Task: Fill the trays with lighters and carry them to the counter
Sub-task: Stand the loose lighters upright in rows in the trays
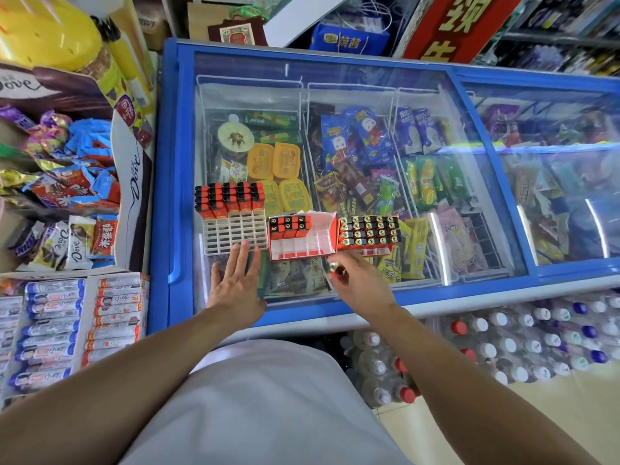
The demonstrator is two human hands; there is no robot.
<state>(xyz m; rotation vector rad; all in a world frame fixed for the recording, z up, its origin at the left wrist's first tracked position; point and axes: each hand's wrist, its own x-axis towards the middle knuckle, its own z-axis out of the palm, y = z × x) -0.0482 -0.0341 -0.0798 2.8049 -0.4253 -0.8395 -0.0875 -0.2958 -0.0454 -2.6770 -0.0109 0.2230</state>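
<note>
Landmark: we place everything against the blue chest freezer (174, 162), whose glass lid carries the three trays.
White tray (231, 234): on the lid's left part, a white grid tray; its far rows hold red lighters with black caps (229, 196), the near rows show bare slots.
Middle tray (302, 238): a red tray with white dividers, just beside the white tray on its right; a small block of lighters (290, 226) fills its far left corner, the other cells stand bare.
Right tray (369, 234): touching the middle tray's right wall, packed nearly full with lighters seen from the top, a bare strip at its near edge.
Left hand (235, 283): we lay it flat on the freezer glass, fingers straight and spread, fingertips at the white tray's near edge.
Right hand (355, 280): we hold it above the glass, near the middle tray's near right corner, fingers curled and pinching a single lighter (337, 271).
Inside the freezer: wire baskets of wrapped ice creams and yellow tubs under the glass.
Left of the freezer: cardboard display boxes heaped with wrapped sweets.
Below the freezer's front: shrink-wrapped bottles on the floor.
</note>
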